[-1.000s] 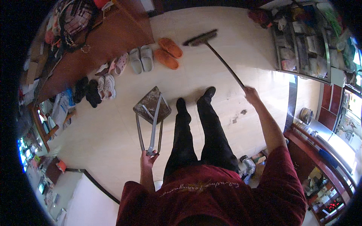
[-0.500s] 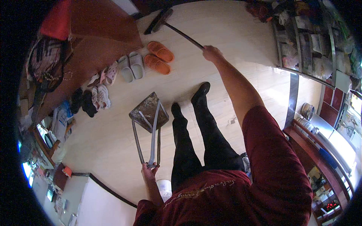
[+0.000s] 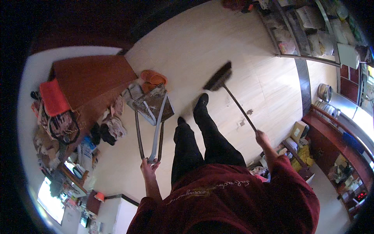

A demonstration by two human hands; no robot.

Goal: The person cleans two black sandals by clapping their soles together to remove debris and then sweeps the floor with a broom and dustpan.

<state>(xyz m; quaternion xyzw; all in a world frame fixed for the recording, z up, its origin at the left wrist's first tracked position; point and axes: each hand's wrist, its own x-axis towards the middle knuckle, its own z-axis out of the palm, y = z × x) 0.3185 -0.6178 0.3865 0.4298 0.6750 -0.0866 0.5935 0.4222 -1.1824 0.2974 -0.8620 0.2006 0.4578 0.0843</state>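
Note:
My right hand (image 3: 263, 139) is closed round the handle of a broom (image 3: 239, 106), out to the right of my legs. Its dark bristle head (image 3: 219, 76) is off beyond my right foot; whether it touches the floor I cannot tell. On the other side, my left hand (image 3: 150, 167) grips the end of a long-handled dustpan (image 3: 156, 104). The worn, dirty pan hangs beyond that hand, left of my feet, and partly covers grey and orange slippers. Small dark debris (image 3: 245, 117) lies on the pale floor beside the broom handle.
Orange slippers (image 3: 154, 78) and several other shoes (image 3: 113, 126) line the left side by a brown wooden cabinet (image 3: 93, 80). A metal shelf rack (image 3: 304, 29) with packed bags stands far right. Boxes and bags (image 3: 299, 130) sit right of me, next to a reddish-brown counter (image 3: 325, 136).
The broom has swung from far ahead back toward me and to the right, and my right arm has drawn in. The dustpan stays in my left hand while the view has shifted.

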